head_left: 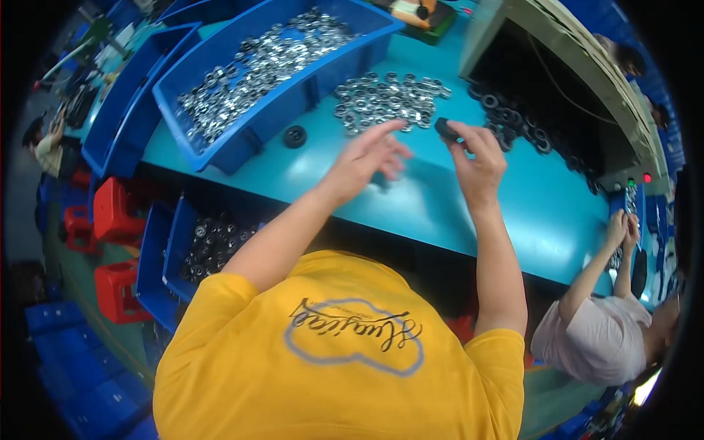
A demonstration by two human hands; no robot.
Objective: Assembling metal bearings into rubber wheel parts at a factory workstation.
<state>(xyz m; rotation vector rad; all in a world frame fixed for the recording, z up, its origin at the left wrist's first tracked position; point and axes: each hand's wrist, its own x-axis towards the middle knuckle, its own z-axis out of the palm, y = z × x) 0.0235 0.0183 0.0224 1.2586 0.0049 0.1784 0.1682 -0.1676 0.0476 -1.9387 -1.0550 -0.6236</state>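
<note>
My right hand [482, 163] pinches a small black rubber tire [444, 129] between thumb and fingertips, raised over the turquoise table [323, 176]. To its left, my left hand [364, 163] is over the table with the index finger stretched out and the other fingers apart, smeared by motion. Just below those fingers is a dark blurred shape [380, 182], too unclear to name. A heap of shiny silver wheel hubs [389, 99] lies beyond both hands. Loose black tires [510, 121] are piled to the right. A single black wheel [295, 136] rests left of my left hand.
A long blue bin [249, 121] of silver parts stands at the back left. A beige machine with a dark opening [561, 81] borders the right. Blue bins of dark wheels [213, 242] and red stools [117, 213] are lower left. A co-worker [598, 334] works at right.
</note>
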